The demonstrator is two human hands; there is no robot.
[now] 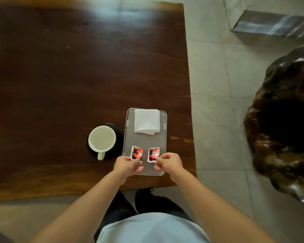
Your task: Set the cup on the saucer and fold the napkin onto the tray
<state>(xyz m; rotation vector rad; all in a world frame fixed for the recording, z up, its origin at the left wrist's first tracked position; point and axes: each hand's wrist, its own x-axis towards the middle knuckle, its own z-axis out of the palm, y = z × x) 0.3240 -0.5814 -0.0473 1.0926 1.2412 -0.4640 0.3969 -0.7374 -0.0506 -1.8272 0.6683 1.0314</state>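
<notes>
Pinching one red sachet each, left hand and right hand work below the folded white napkin on the striped tray, lower centre.

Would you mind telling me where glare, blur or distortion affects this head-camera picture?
Head view: window glare washes out the far edge of the wooden table; wide-angle distortion bows the table's sides; the corners look soft; the cup, napkin and both hands, left and right, are evenly lit and reasonably sharp.
</notes>
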